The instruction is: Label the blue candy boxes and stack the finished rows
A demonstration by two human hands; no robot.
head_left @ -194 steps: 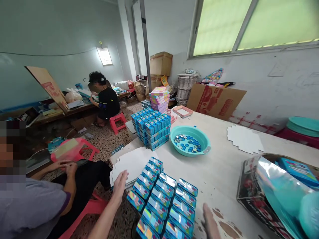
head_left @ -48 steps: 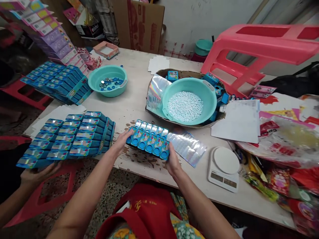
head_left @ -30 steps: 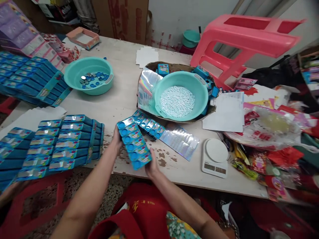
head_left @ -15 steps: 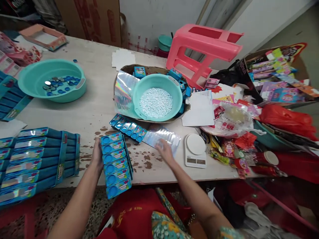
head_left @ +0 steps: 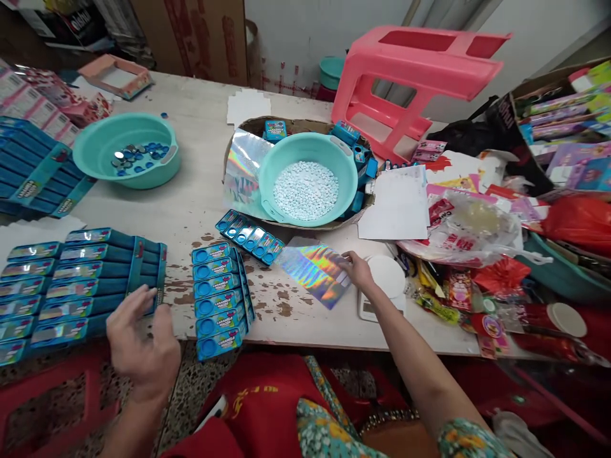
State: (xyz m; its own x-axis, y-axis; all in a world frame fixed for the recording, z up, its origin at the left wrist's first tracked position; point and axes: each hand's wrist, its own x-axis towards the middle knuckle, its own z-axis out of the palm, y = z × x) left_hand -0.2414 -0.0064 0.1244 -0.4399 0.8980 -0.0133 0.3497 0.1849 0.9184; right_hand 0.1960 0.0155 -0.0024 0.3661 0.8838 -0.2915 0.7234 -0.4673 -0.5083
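My right hand is at the right edge of a shiny rainbow sheet on the worktable, its fingertips pinched on that edge. My left hand hovers over the table's front edge with fingers apart and nothing in them. Between the hands stands a group of blue candy boxes in a row, each with a round recess on top. Behind it lies a smaller row of blue boxes. Left of my left hand, more blue boxes are lined up in rows.
A teal basin of pale blue candies rests on a carton of blue boxes. Another teal basin holds blue discs. A white scale stands beside my right hand. A pink stool and piled wrappers occupy the right.
My left hand has let go of the group of blue boxes and moved left and nearer to me. My right hand has moved right, from over the sheet to its right edge. The view has shifted left.
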